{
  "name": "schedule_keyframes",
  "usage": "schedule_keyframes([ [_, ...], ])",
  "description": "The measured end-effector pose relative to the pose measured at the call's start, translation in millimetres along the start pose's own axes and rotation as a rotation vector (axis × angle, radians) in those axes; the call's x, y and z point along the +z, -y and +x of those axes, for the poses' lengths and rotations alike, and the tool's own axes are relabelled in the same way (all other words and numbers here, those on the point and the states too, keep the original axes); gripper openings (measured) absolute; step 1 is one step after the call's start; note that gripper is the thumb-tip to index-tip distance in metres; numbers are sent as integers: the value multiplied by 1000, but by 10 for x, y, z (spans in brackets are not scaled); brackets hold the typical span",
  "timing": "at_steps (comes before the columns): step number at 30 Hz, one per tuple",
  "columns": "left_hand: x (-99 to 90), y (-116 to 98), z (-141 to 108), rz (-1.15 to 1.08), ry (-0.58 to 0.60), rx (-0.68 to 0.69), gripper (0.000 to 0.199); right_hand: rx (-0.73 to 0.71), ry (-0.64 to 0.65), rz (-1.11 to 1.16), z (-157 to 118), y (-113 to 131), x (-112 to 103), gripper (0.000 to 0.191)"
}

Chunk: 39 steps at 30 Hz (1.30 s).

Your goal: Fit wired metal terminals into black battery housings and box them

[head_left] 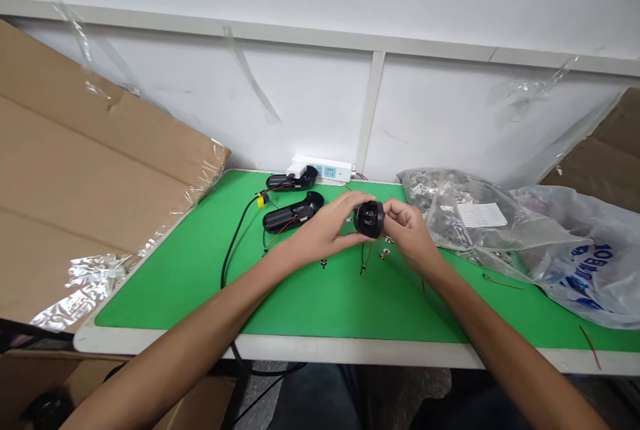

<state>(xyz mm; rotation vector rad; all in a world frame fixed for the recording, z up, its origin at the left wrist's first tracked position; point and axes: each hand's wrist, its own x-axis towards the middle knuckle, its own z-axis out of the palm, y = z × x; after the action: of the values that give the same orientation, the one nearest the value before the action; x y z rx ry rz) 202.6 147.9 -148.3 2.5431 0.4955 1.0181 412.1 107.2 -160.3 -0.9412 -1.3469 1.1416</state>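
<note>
Left grip [345, 223]: curled round the black round-ended part [369, 219]
Right grip [401, 222]: fingers bent against that part's right side
Black part: raised over the green-topped bench [200, 297]
Beyond left grip: two black housings [287, 215]
Right side: clear bag of metal pieces [450, 207]

The flat mat [175, 297] across the middle of the frame is plain bright green, edged in white; the long curved plastic housing [285, 218] at centre is glossy black, and the cardboard sheet [75, 170] at left plain tan.
</note>
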Motion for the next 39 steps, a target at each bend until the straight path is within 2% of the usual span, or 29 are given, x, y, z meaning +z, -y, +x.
schedule_keyframes([
  [8, 33, 29, -7, -21, -39, 5, 62, 9, 28, -14, 6, 15, -1, 41],
  [14, 63, 103, -20, -74, -51, -35, 62, 39, 130, -137, 57, 139, -182, 31],
  [17, 124, 133, -21, -191, -112, -48, 67, -14, 56, -146, 78, 195, -289, 34],
  [20, 135, 93, -5, -261, -112, -70, 68, -28, 7, -118, 85, 203, -359, 38],
  [22, 98, 34, 12, -239, -85, -81, 69, 6, 92, -159, 81, 207, -387, 40],
  [25, 16, -45, 37, -213, -23, -104, 71, 76, 320, -222, 75, 223, -415, 37],
  [27, -20, -71, 45, -233, 13, -123, 72, 107, 418, -201, 74, 221, -427, 34],
  [35, 2, -120, 39, -458, 15, -241, 79, 219, 514, 71, 63, 89, -406, 39],
  [39, -17, -136, 59, -548, 3, -199, 76, 161, 518, 97, 69, 84, -383, 42],
])
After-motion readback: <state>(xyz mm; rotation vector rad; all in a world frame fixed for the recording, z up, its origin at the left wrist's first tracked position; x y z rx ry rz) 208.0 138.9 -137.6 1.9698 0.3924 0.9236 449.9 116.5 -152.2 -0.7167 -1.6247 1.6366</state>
